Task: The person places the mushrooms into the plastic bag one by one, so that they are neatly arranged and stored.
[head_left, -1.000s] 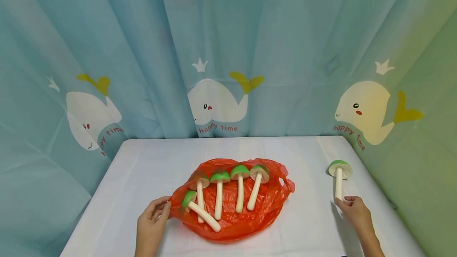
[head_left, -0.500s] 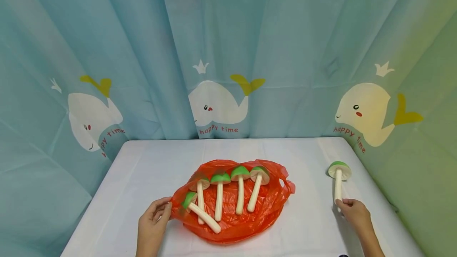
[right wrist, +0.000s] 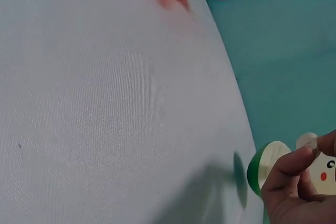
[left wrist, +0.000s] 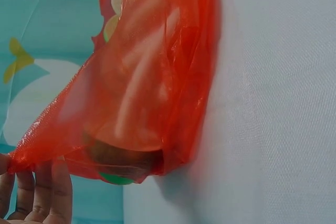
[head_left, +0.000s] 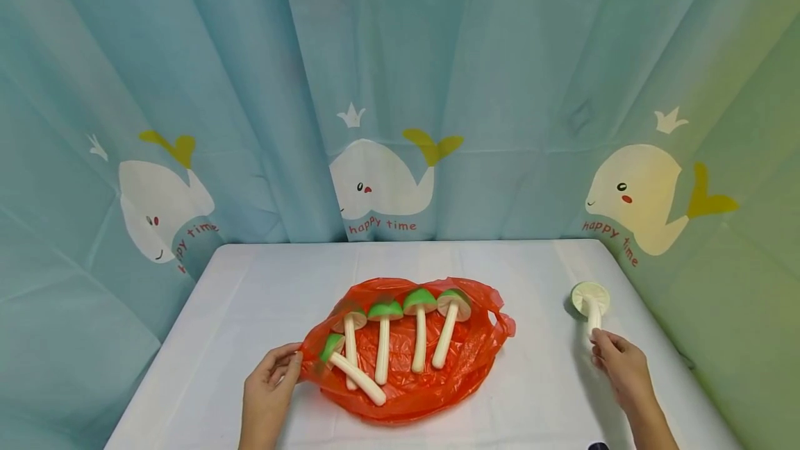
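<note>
My left hand (head_left: 270, 382) pinches the left edge of a red plastic bag (head_left: 431, 398), which lies spread with its mouth toward me. Several toy mushrooms with green caps and pale stems rest in the bag; one mushroom (head_left: 359, 375) slants across another at the left. At the right side of the table, my right hand (head_left: 625, 370) pinches the stem end of another mushroom (head_left: 589, 297), its cap's pale underside turned toward me. In the right wrist view the green cap (right wrist: 257, 169) is apart from the table, above its shadow. Through the film in the left wrist view, stems show faintly.
The white table (head_left: 250, 297) reaches back to a blue curtain (head_left: 512, 89) printed with whales. A green curtain side (head_left: 750, 297) borders the table at the right. A small dark object (head_left: 598, 446) shows at the bottom edge near my right forearm.
My right hand has raised the stem end of its mushroom, tipping the cap so its underside faces me. The left hand and the bag have barely moved.
</note>
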The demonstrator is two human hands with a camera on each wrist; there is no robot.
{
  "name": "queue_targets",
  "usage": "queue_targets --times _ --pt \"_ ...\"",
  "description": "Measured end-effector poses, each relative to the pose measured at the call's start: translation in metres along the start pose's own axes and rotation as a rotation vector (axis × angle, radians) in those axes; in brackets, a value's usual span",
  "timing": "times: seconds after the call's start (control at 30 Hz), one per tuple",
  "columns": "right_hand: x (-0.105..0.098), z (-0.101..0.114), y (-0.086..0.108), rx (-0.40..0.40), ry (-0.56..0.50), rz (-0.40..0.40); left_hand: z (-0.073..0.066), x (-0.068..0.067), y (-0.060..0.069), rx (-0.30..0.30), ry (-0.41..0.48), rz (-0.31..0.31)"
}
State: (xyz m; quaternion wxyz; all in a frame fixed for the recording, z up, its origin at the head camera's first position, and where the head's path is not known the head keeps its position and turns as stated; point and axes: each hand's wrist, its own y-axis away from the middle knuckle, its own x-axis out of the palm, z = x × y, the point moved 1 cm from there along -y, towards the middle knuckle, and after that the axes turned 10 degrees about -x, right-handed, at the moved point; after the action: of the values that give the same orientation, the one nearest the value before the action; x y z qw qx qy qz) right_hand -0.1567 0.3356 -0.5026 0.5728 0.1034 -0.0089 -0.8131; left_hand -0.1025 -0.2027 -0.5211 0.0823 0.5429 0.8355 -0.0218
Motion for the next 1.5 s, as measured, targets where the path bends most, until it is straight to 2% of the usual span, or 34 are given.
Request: queue_targets --times 0.13,0.23,0.33,0.37,0.47,0.5,0.57,0.7,0.73,0.8,0.83,0.97,1.03,1.17,1.5 --pt "0.004 0.006 0.006 -0.058 -0.133 -0.012 -0.013 0.002 0.007 0.004 -0.004 -0.019" --pt "0.008 0.010 0.010 -0.125 -0.214 -0.003 -0.031 0.003 0.015 -0.024 -0.014 -0.031" --pt "0.015 0.015 0.012 -0.182 -0.236 0.020 -0.046 0.003 0.020 -0.077 -0.052 -0.033" --pt "0.017 0.016 0.013 -0.192 -0.231 0.026 -0.036 0.003 0.016 -0.076 -0.054 -0.041" --pt "0.025 0.019 0.015 -0.231 -0.213 0.041 0.008 0.002 -0.004 -0.078 -0.055 -0.060" --pt "0.027 0.020 0.015 -0.248 -0.206 0.043 0.012 0.001 -0.006 -0.042 -0.010 -0.037" --pt "0.033 0.019 0.016 -0.281 -0.202 0.046 0.042 0.000 -0.019 -0.017 -0.004 -0.053" --pt "0.045 0.017 0.018 -0.348 -0.212 0.060 0.037 -0.001 -0.017 -0.006 -0.005 -0.031" --pt "0.049 0.018 0.020 -0.362 -0.211 0.068 0.046 0.000 -0.020 -0.025 -0.042 -0.059" --pt "0.055 0.021 0.023 -0.389 -0.222 0.088 0.029 -0.003 -0.014 0.024 0.050 0.011" --pt "0.058 0.023 0.024 -0.403 -0.226 0.102 0.028 -0.003 -0.013 0.025 0.051 0.013" --pt "0.071 0.030 0.030 -0.452 -0.252 0.164 0.031 -0.003 -0.013 0.004 0.054 -0.012" --pt "0.079 0.032 0.033 -0.465 -0.267 0.202 0.048 0.000 -0.020 -0.050 -0.029 -0.081" --pt "0.095 0.033 0.038 -0.478 -0.295 0.276 0.047 0.001 -0.020 -0.052 -0.015 -0.080" --pt "0.131 0.025 0.053 -0.519 -0.198 0.444 0.015 0.000 -0.007 -0.028 0.015 -0.026"
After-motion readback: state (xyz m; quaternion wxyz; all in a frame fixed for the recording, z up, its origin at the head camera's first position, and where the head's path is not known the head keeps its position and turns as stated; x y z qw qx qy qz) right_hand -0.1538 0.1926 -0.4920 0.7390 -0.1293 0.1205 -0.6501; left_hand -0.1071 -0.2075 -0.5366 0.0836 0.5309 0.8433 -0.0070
